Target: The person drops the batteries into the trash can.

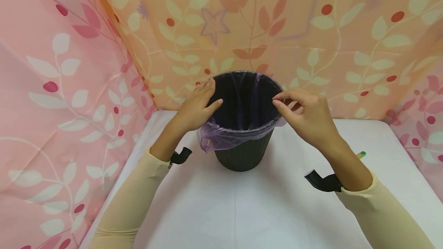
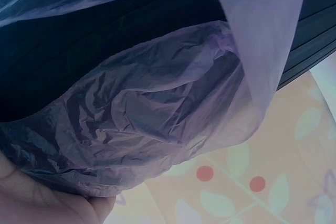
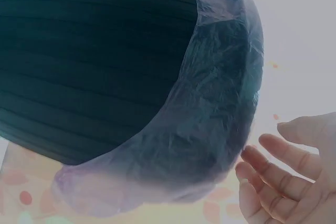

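Observation:
A black ribbed trash bin [image 1: 242, 159] stands upright on a white-covered table. Its purple plastic liner [image 1: 225, 138] is folded outward over the rim and hangs loosely at the front left. My left hand [image 1: 195, 107] rests on the left side of the rim, fingers fairly straight, thumb toward the opening. In the left wrist view, part of that hand [image 2: 50, 203] lies against the crinkled liner [image 2: 152, 108]. Beside the right rim is my right hand [image 1: 308, 116], its fingers loosely bent. The right wrist view shows this hand [image 3: 294, 177] holding nothing, by the liner's edge [image 3: 220, 93].
Behind the bin hangs an orange leaf-patterned cloth [image 1: 214, 41], with a pink one [image 1: 69, 107] on the left. A small green-tipped object [image 1: 361, 154] lies partly hidden behind my right wrist. Black wrist mounts [image 1: 322, 181] sit at both cuffs.

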`<state>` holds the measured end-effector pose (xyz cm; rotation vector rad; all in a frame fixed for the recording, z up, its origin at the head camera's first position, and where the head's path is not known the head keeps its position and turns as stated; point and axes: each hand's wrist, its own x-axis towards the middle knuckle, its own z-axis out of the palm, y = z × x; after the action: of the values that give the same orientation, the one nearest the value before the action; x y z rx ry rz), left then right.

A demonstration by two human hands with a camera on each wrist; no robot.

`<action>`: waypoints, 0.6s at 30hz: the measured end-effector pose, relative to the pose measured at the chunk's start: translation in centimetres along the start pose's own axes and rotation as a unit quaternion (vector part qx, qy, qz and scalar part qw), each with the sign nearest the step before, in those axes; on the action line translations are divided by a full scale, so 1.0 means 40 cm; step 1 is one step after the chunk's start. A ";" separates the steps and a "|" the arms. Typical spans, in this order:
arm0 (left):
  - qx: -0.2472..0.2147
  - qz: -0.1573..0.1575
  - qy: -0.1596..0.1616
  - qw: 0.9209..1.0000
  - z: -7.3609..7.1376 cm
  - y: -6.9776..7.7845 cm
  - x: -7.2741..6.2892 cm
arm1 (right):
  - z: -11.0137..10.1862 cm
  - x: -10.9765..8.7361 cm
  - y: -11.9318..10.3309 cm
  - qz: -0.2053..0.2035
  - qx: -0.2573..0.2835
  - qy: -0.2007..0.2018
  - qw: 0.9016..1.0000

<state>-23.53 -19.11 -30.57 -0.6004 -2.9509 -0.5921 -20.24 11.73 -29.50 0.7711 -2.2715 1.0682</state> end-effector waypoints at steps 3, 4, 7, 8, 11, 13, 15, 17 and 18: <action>-0.001 0.000 0.001 1.000 0.000 -0.003 0.000 | -0.013 -0.021 0.007 0.002 0.003 0.007 1.000; -0.001 0.001 0.001 1.000 0.000 -0.003 0.000 | -0.017 -0.028 0.009 0.003 0.005 0.009 1.000; -0.003 0.001 0.001 1.000 0.000 -0.004 -0.001 | -0.029 -0.047 0.018 0.003 0.007 0.013 1.000; -0.003 0.000 0.001 1.000 0.001 -0.005 -0.002 | -0.033 -0.054 0.021 0.004 0.008 0.015 1.000; -0.006 -0.001 -0.001 1.000 0.001 -0.003 -0.004 | -0.042 -0.075 0.035 0.003 0.007 0.024 1.000; -0.005 0.000 -0.001 1.000 0.000 -0.002 -0.004 | -0.046 -0.091 0.048 0.003 0.004 0.033 0.999; -0.005 0.001 -0.001 1.000 0.000 -0.002 -0.003 | -0.049 -0.108 0.063 0.007 -0.003 0.039 0.999; -0.003 0.002 0.000 1.000 0.000 -0.002 -0.002 | -0.051 -0.127 0.078 0.015 -0.011 0.046 0.999; -0.002 0.002 0.000 1.000 0.000 -0.003 -0.001 | -0.051 -0.137 0.084 0.021 -0.013 0.048 0.999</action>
<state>-23.53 -19.22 -30.60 -0.6064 -2.9481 -0.5978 -18.23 16.65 -33.63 0.6497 -2.2244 1.0702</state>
